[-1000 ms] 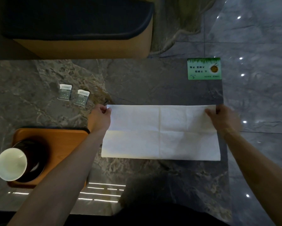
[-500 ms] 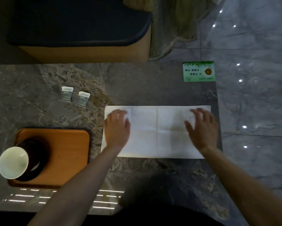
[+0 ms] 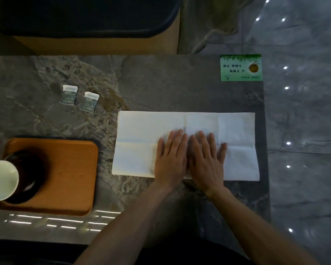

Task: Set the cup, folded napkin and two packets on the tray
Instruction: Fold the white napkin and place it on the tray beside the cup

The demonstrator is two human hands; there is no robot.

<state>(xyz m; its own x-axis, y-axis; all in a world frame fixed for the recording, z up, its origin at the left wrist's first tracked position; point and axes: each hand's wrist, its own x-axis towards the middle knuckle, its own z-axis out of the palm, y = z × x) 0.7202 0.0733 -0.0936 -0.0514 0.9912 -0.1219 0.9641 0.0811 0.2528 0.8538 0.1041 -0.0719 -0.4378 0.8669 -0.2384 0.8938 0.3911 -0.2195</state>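
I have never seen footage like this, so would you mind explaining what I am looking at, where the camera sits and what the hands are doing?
There is no machine here: a person wears one wide-angle camera on the head, looking down at their own bare arms. The left hand and right hand lie flat, side by side, pressing on a white napkin spread on a marble table. Neither hand grips anything. To the left sits a wooden tray, with a white cup on a dark saucer at its left end. Two small packets lie on the table beyond the tray, and a green card lies at the far right corner.
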